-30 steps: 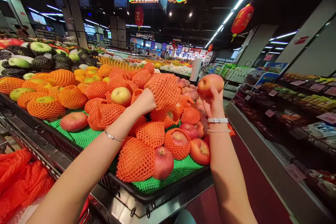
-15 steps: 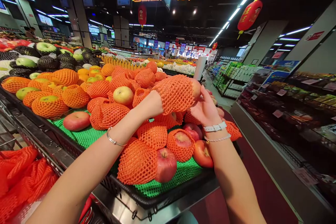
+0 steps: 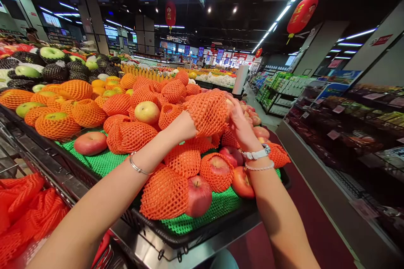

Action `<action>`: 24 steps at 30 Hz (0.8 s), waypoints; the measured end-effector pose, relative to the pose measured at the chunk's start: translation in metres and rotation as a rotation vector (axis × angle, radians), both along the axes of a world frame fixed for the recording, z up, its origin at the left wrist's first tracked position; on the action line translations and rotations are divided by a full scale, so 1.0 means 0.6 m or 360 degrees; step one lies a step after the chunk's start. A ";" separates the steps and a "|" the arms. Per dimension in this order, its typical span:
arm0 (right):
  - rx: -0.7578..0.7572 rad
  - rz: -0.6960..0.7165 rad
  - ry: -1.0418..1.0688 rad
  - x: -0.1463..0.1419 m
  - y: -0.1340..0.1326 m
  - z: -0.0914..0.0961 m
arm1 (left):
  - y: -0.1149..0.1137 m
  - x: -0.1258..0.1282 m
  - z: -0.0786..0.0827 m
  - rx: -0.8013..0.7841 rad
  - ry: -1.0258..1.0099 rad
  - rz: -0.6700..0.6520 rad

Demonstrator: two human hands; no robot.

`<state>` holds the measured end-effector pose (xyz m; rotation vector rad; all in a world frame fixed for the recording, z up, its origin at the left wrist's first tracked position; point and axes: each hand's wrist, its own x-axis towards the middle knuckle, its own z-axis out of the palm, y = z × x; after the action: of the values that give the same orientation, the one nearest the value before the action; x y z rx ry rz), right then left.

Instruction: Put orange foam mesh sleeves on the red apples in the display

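An orange foam net sleeve (image 3: 206, 111) covers my left hand (image 3: 192, 123) from the wrist forward, so its fingers are hidden. At the sleeve's far end a sliver of a pale apple (image 3: 228, 99) shows, the left hand seemingly gripping it from inside the net. My right hand (image 3: 240, 122) is closed around that end, fingers curled over the net's edge against the apple. Below both hands lie apples in orange nets (image 3: 217, 167) and a bare red apple (image 3: 198, 196). A yellowish apple (image 3: 147, 112) rests left of the sleeve.
Green mesh matting (image 3: 186, 225) lines the black crate (image 3: 175, 239) under the fruit. Orange-netted fruit (image 3: 58, 127) and black-netted green apples (image 3: 52, 54) fill the left side. Loose red netting (image 3: 28, 214) lies at lower left. Packaged goods stand on shelves (image 3: 344, 134) at right.
My right hand has moved slightly left and curled its fingers over the sleeve's end. Less of the apple shows there now. The left arm has hardly moved.
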<state>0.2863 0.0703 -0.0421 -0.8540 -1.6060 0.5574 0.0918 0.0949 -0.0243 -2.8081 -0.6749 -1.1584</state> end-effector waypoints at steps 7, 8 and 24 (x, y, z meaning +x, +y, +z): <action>-0.0131 -0.0041 -0.0143 -0.016 -0.004 -0.002 | -0.001 0.011 -0.003 0.0021 -0.0012 -0.0154; -0.0131 -0.0025 -0.0124 -0.014 -0.002 -0.002 | -0.001 0.011 -0.003 0.0026 -0.0025 -0.0164; 0.0265 -0.0274 0.0003 -0.019 -0.026 0.012 | -0.010 0.003 0.001 -0.0010 -0.0014 0.0123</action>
<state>0.2746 0.0547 -0.0346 -0.8559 -1.5361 0.2986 0.0938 0.0892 -0.0239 -2.7562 -0.7815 -1.1586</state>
